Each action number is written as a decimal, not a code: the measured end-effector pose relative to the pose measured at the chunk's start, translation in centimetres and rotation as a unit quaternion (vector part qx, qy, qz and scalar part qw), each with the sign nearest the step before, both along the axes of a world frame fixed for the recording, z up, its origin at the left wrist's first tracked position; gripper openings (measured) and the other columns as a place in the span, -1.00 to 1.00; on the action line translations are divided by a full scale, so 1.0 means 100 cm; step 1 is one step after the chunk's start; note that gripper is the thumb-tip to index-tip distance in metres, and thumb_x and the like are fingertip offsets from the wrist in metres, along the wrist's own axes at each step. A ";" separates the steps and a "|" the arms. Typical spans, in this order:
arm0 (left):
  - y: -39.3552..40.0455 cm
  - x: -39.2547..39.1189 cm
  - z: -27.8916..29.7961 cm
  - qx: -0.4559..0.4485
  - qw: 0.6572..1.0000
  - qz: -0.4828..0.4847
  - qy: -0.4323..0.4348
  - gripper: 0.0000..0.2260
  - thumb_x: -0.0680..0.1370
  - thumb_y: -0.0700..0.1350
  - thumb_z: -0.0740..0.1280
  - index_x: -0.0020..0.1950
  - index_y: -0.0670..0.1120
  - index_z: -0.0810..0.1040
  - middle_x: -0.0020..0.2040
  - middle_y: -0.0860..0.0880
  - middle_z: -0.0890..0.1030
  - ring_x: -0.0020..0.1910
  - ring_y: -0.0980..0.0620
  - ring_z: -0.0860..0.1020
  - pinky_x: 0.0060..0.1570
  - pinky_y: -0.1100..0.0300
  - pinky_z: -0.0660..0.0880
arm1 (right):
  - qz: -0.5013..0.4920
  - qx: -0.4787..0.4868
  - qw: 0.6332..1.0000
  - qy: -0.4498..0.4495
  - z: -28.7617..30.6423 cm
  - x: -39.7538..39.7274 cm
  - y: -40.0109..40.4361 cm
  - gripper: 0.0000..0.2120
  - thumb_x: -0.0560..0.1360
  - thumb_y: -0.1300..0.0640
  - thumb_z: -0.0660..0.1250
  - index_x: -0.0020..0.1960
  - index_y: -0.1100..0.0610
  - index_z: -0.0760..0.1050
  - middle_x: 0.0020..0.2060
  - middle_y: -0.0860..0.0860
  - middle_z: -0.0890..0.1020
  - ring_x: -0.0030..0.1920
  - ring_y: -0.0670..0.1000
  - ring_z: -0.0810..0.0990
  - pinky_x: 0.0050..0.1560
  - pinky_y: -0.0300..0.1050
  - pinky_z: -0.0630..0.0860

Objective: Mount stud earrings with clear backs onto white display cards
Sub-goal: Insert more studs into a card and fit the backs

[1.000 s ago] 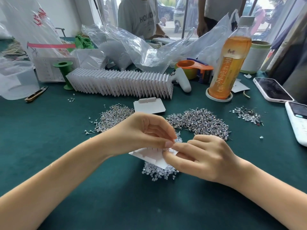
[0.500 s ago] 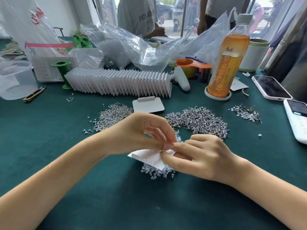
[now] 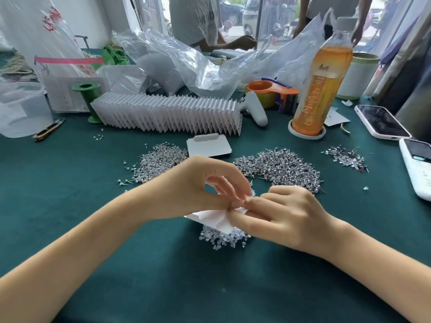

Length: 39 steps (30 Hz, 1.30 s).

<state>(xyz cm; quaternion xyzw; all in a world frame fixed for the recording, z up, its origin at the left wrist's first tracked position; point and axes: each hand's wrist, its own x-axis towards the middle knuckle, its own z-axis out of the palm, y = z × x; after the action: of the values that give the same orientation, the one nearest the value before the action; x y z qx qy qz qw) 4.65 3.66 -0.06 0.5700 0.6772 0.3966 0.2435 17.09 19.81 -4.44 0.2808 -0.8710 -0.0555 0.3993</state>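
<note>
Nearest the camera, two bare forearms reached in over the dark green felt desk point(image 3: 70, 206). The left hand point(image 3: 198, 185) and the right hand point(image 3: 282, 217) met at a small white display card point(image 3: 210, 219), held tilted just above the desk. The left hand's grip was a pinch: thumb and fingertips pressed on the card's upper edge, the other fingers curled above. The right hand's grip was also a pinch, thumb and forefinger closed on the same edge, touching the left fingertips; whether a stud sat between them could not be told.

Directly under the card lay a little heap of clear plastic earring backs point(image 3: 221, 240). Beyond the hands were two larger heaps of silver stud earrings, one to the left point(image 3: 158, 164) and one to the right point(image 3: 279, 166), with a smaller scatter of studs point(image 3: 345, 157) further right. Between the two big heaps lay a blank white card with a hang tab point(image 3: 208, 145).

Further back stood a long row of upright white cards point(image 3: 168, 114), a green plastic spool point(image 3: 89, 101) at its left end, and a white handheld tool point(image 3: 255, 108) at its right. An orange drink bottle point(image 3: 321, 87) stood on a white coaster, two phones point(image 3: 382, 122) lay at the right edge, and crumpled clear plastic bags point(image 3: 186, 64) filled the rear.
</note>
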 end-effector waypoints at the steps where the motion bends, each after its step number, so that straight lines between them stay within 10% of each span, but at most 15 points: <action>1: 0.000 0.000 0.000 0.005 1.000 0.002 -0.009 -0.83 0.45 -0.27 0.46 -0.02 -0.04 0.65 -0.10 0.09 0.68 -0.12 0.12 0.65 -0.04 0.33 0.50 | 0.001 -0.003 1.000 0.000 0.000 0.000 0.000 -0.85 0.45 0.31 0.40 -0.11 0.10 0.68 -0.39 0.05 0.60 -0.51 0.01 0.41 -0.53 -0.16 0.42; 39: 0.001 0.003 -0.002 -0.011 0.999 0.010 0.028 -0.82 0.45 -0.31 0.44 -0.04 -0.06 0.64 -0.16 0.05 0.68 -0.15 0.16 0.63 -0.03 0.31 0.51 | -0.011 0.019 0.999 -0.025 -0.002 0.000 -0.002 -0.86 0.45 0.34 0.40 -0.09 0.13 0.65 -0.45 0.02 0.48 -0.49 0.02 0.37 -0.51 -0.16 0.36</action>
<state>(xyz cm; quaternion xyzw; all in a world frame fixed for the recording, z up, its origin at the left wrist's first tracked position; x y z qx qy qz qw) 4.94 3.78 -0.27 0.5717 0.6936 0.3754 0.2263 17.14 19.59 -4.63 0.2803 -0.8825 -0.0696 0.3712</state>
